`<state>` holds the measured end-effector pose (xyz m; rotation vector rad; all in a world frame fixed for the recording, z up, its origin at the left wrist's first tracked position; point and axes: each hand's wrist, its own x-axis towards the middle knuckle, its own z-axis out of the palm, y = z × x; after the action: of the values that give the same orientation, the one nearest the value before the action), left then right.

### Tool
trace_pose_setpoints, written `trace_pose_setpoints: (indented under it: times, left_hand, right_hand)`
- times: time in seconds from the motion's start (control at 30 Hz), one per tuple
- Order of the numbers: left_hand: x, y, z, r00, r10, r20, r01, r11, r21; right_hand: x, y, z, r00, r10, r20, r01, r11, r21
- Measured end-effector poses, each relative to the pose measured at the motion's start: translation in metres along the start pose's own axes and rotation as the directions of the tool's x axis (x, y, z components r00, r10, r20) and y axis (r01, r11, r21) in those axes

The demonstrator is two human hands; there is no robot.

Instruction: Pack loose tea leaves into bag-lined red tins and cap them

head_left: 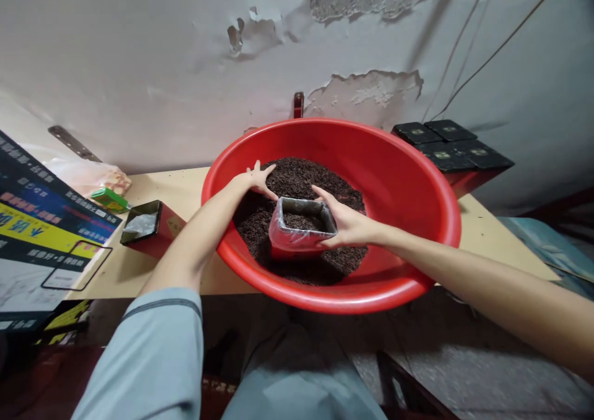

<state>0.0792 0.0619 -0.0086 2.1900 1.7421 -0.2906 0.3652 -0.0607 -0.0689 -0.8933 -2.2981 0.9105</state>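
A big red basin (pixel 408 179) sits on the table, tilted toward me, with a heap of dark loose tea leaves (pixel 301 175) in it. A small red square tin lined with clear plastic (pixel 301 229) rests in the leaves, partly filled with them. My right hand (pixel 348 222) grips the tin's right side, fingers curled over its rim. My left hand (pixel 257 179) lies flat on the leaves behind the tin's left corner, fingers spread.
Another lined red tin (pixel 148 225) stands on the wooden table (pixel 185 188) at the left, by a green packet (pixel 109 198) and a printed cardboard box (pixel 41 222). Black lids lie on red tins (pixel 452 148) at the right. A peeling wall rises behind.
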Motion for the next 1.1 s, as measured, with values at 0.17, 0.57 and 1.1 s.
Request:
trace_pose_setpoints:
  times: [0.17, 0.57, 1.1]
  left_hand:
    - [0.015, -0.002, 0.024, 0.998, -0.049, -0.031, 0.050, 0.998, 0.032]
    - [0.010, 0.003, 0.006, 0.987, -0.066, -0.148, 0.063, 0.998, -0.027]
    - [-0.070, 0.118, -0.011, 0.610, 0.777, -0.154, -0.747, 0.629, 0.214]
  right_hand:
    - [0.001, -0.003, -0.010, 0.994, -0.080, -0.079, 0.079, 0.997, -0.019]
    - [-0.007, 0.007, -0.033, 0.997, -0.012, -0.071, 0.003, 0.991, -0.136]
    - [0.002, 0.031, -0.035, 0.978, -0.201, -0.053, 0.193, 0.974, -0.116]
